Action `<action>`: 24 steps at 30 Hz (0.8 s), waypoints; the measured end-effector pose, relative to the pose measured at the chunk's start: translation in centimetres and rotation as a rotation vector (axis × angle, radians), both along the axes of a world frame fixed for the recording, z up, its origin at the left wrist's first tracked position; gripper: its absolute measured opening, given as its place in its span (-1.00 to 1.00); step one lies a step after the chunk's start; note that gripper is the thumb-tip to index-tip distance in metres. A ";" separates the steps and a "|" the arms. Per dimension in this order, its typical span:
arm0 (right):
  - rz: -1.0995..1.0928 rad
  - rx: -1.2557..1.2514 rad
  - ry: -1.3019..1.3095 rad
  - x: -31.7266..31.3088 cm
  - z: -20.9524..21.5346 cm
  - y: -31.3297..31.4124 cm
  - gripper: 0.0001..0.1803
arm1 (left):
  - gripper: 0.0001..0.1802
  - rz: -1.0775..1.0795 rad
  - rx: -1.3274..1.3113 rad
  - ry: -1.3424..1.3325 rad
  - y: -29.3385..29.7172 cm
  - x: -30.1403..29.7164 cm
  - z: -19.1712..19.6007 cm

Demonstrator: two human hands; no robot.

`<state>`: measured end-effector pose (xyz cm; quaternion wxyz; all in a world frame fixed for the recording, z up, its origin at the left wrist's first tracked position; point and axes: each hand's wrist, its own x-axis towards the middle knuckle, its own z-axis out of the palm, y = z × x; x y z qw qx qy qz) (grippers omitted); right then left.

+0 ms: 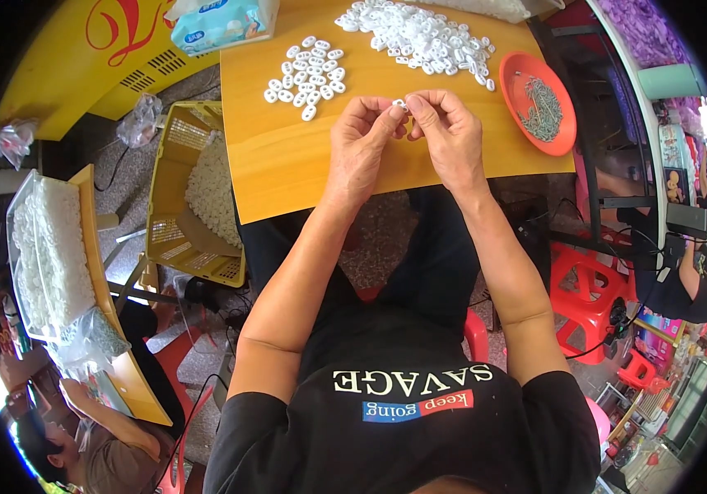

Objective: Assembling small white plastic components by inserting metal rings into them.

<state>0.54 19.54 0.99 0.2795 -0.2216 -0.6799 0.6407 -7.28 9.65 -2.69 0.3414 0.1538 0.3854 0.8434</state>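
Note:
Above the near part of the wooden table, my left hand is closed in a pinch on a small white two-holed plastic piece. Right against it, my right hand is closed too, thumb and fingertips pressed together; what they grip is too small to make out. A loose group of the same white oval pieces lies beyond my left hand. Farther back is a larger heap of white pieces. To the right of my hands, a red oval dish holds many thin metal pins.
The yellow-brown table ends just short of my lap. A tissue pack lies at its far left corner. Left of it stands a yellow crate of white pieces. Another person sits at lower left; red stools stand right.

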 end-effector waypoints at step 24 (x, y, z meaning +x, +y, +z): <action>-0.082 0.524 0.031 -0.1 0.5 -0.4 -0.89 | -0.86 0.028 -0.059 0.082 0.0 0.1 0.1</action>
